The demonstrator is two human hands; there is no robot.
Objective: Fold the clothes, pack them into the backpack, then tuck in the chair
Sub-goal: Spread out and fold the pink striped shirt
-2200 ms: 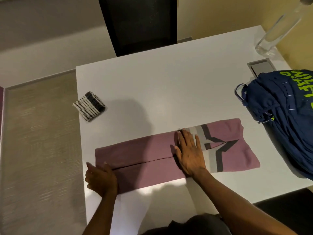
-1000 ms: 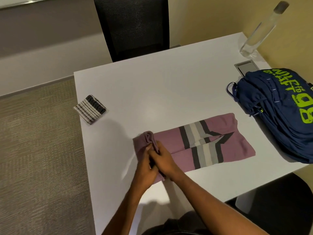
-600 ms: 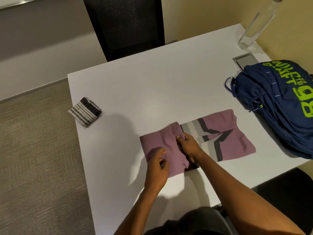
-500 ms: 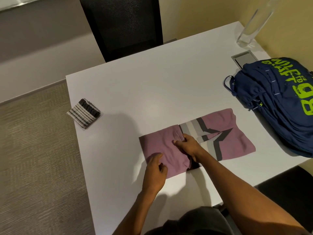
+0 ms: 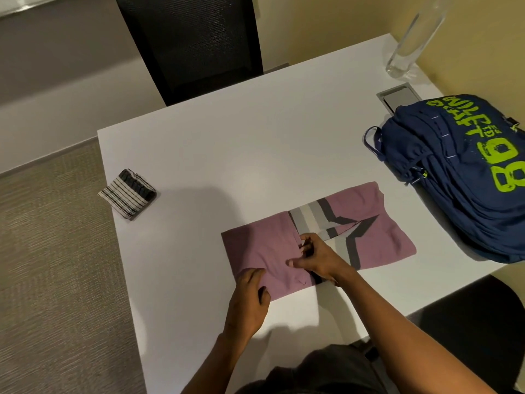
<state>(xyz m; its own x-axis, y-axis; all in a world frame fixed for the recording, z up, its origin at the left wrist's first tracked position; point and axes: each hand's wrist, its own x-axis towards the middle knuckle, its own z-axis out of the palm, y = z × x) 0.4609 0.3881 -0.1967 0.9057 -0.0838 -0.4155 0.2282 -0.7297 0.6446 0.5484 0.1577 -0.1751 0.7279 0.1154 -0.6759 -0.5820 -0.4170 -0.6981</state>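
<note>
Head view: mauve striped T-shirt (image 5: 383, 243) on the worktop (image 5: 227, 152), its left half folded over since two seconds ago. Right hand (image 5: 321, 258) pinches the fold's edge; left hand (image 5: 247, 302) grips the near edge. Right of the hands lies a navy backpack (image 5: 454, 172) printed "98"; left, a folded striped garment (image 5: 127, 194); beyond, a black chair (image 5: 193, 44) and a clear bottle (image 5: 409, 44).

The mauve shirt (image 5: 255, 251) on the desk (image 5: 227, 152) is pinched by the right hand (image 5: 319, 258) and touched by the left hand (image 5: 248, 301).

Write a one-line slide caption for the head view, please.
Left hand and right hand fold a mauve striped shirt on the white table, navy backpack lying alongside.
</note>
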